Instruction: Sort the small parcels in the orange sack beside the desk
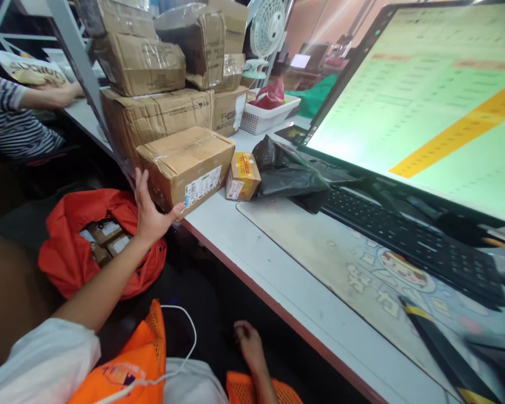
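My left hand [149, 210] is open, palm against the near end of a taped cardboard box [187, 163] with a white shipping label, which sits at the edge of the white desk [252, 252]. My thumb rests under the box's lower corner. My right hand [247, 339] hangs low by my lap below the desk edge, fingers curled loosely, holding nothing. A small yellow-and-red box [243, 175] stands just right of the cardboard box, next to a crumpled black plastic bag [288, 174].
Several larger cardboard boxes [155, 112] are stacked behind. A red bag [73, 238] holding small parcels lies on the floor. A keyboard [408, 235], desk mat [320, 252] and large monitor [429, 95] fill the right. A person's striped sleeve [8, 115] is at the far left.
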Motion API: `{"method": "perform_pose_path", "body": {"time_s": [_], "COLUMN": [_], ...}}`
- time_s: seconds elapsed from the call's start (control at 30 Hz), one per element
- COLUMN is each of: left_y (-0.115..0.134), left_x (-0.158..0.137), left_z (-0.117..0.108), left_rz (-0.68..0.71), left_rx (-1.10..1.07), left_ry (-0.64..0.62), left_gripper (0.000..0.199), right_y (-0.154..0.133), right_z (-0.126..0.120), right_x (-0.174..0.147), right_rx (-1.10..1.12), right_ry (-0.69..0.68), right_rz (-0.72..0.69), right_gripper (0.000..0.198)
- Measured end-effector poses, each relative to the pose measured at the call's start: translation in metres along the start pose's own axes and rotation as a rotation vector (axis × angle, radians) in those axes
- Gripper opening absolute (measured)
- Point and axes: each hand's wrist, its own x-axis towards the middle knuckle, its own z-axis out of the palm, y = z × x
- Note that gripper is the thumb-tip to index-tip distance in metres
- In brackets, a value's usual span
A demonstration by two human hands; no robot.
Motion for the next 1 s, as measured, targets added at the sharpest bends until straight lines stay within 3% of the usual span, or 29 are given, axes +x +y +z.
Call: {"method": "perform_pose_path", "body": {"time_s": [0.1, 0.17, 0.2, 0.27, 0.33, 0.4, 0.5, 0.57, 0.77, 1.0], "left_y": [-0.007, -0.01, -0.011, -0.01, -0.006, -0.001, 0.007, 0.01, 0.02, 0.028], "left_x": [-0.027, -0.035, -0.036, -0.036, -0.034, -0.033, -0.033, -0.034, -0.032, -0.01], "left_z": [0.004, 0.009, 0.011, 0.015, 0.019, 0.022, 0.025, 0.027, 0.044, 0.073], "left_rz": [0.047, 0.075, 0.085, 0.096, 0.092, 0.071, 0.052, 0.044, -0.015, 0.026], "left_rx": [0.024, 0.027, 0.029, 0.036, 0.045, 0.052, 0.051, 0.036, -0.021, -0.043], "left_ry": [0.007, 0.038, 0.053, 0.068, 0.072, 0.072, 0.072, 0.082, 0.081, -0.057], "left_gripper": [0.107, 0.098, 0.093, 0.086, 0.081, 0.08, 0.079, 0.078, 0.075, 0.076], "right_y": [-0.079, -0.156, -0.197, -0.275, -0.334, -0.37, -0.387, -0.385, -0.35, -0.298], "right_z": [-0.033, -0.064, -0.08, -0.104, -0.116, -0.115, -0.098, -0.084, -0.058, -0.035], "right_x": [-0.071, -0.11, -0.119, -0.108, -0.063, -0.004, 0.064, 0.08, 0.044, 0.002], "right_rx": [-0.245, -0.394, -0.464, -0.544, -0.647, -0.81, -0.929, -0.871, -0.602, -0.577], "right_ry": [-0.256, -0.301, -0.235, 0.197, 0.538, 0.674, 0.715, 0.723, 0.71, 0.536], "right_rz": [-0.31, -0.651, -0.848, -1.094, -1.141, -1.045, -0.861, -0.822, -0.962, -0.992], "right_gripper": [0.035, 0.029, 0.029, 0.026, 0.038, 0.057, 0.044, 0.034, 0.031, 0.024]}}
